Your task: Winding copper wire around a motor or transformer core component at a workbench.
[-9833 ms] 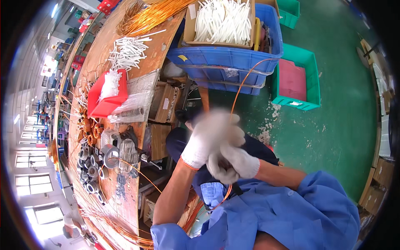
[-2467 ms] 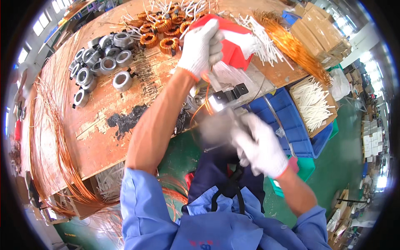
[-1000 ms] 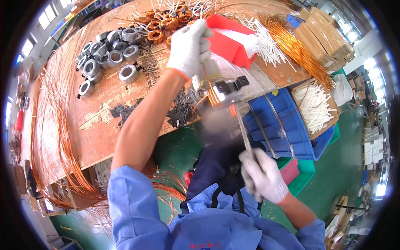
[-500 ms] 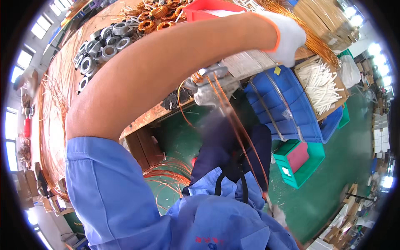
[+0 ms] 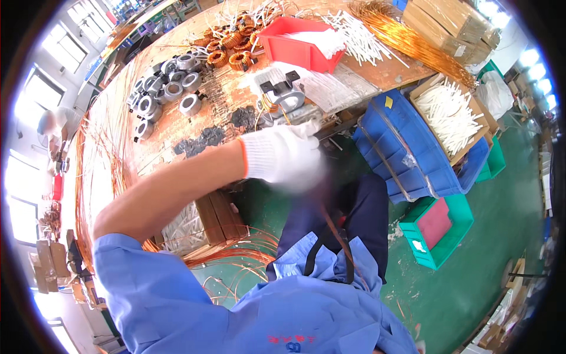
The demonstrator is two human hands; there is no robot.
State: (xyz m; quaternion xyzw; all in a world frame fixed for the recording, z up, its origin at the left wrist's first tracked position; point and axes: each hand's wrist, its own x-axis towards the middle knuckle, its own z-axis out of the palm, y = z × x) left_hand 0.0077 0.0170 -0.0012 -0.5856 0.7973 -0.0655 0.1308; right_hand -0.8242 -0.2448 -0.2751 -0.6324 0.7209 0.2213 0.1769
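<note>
My left hand [image 5: 286,154], in a white knitted glove with an orange cuff edge, is in front of the table edge, just below a grey metal holding fixture [image 5: 287,99] with black blocks on top. A few fingertips show near the fixture; the rest of the hand is smeared, so its grip cannot be made out. Orange copper wire [image 5: 269,105] is wound at the fixture's left side. A reddish-brown strand of copper wire [image 5: 340,239] runs from the blurred area below the hand across my lap to the lower right. My right hand is out of view.
Grey ring cores [image 5: 173,90] and copper-wound ring coils [image 5: 240,60] lie on the wooden table. A red bin [image 5: 283,44] stands behind the fixture. At right are a blue crate [image 5: 389,147], a box of white tubes [image 5: 448,115] and a green crate [image 5: 439,236]. Loose wires [image 5: 236,251] hang at left.
My left hand has come back from the far right, over the table, to below the fixture. My right hand, earlier at the lower right by the wire ends, has left the view.
</note>
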